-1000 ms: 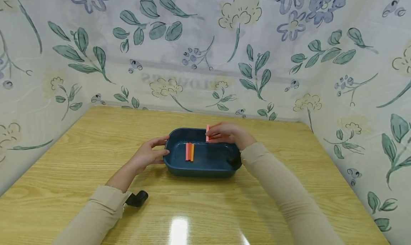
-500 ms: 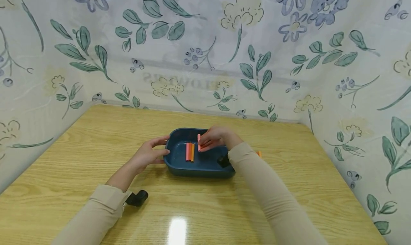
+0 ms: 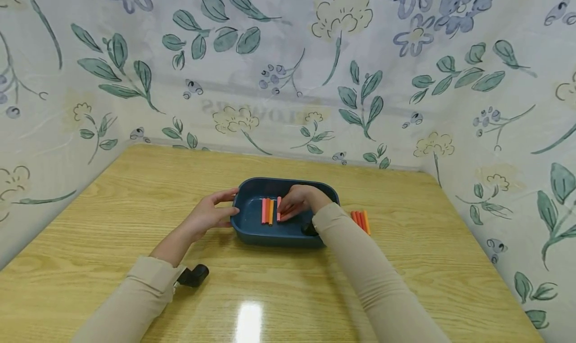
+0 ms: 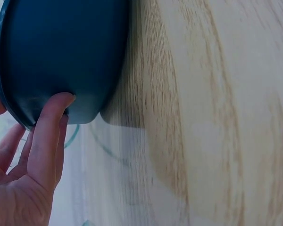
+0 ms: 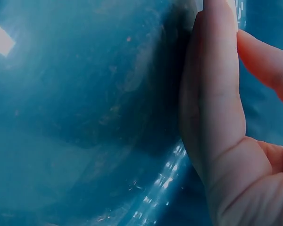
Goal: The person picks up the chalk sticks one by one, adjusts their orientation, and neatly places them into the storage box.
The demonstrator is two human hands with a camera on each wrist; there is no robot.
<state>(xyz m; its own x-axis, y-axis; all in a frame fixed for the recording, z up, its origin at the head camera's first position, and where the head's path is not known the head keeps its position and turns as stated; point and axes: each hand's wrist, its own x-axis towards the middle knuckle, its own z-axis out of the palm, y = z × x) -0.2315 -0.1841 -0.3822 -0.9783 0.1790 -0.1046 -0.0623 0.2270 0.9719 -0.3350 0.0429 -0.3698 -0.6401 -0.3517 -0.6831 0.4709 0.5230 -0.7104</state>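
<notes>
In the head view my left hand [image 3: 210, 214] holds the left end of a dark blue oval-cornered tub [image 3: 279, 240]. The left wrist view shows fingers against the tub's outer wall [image 4: 66, 52] and at its rim. My right hand [image 3: 302, 200] reaches inside the tub and pinches a slim pink stick [image 3: 279, 203], upright in view, low over the tub's floor. Just left of it, a pink stick [image 3: 263, 211], a red one [image 3: 267, 211] and an orange one [image 3: 271, 213] lie side by side. In the right wrist view the fingers [image 5: 221, 94] hide most of the held stick.
On the wooden table [image 3: 216, 303], right of the tub, lie several red and orange sticks [image 3: 361, 222], partly hidden by the right sleeve [image 3: 369, 278]. A black wrist device [image 3: 193, 276] sits by the left cuff. Flower-patterned cloth [image 3: 288, 83] surrounds the table.
My right hand has moved left and down into the tub with the pink stick, beside the other three. The sticks on the table have come into view. My left hand stays on the tub.
</notes>
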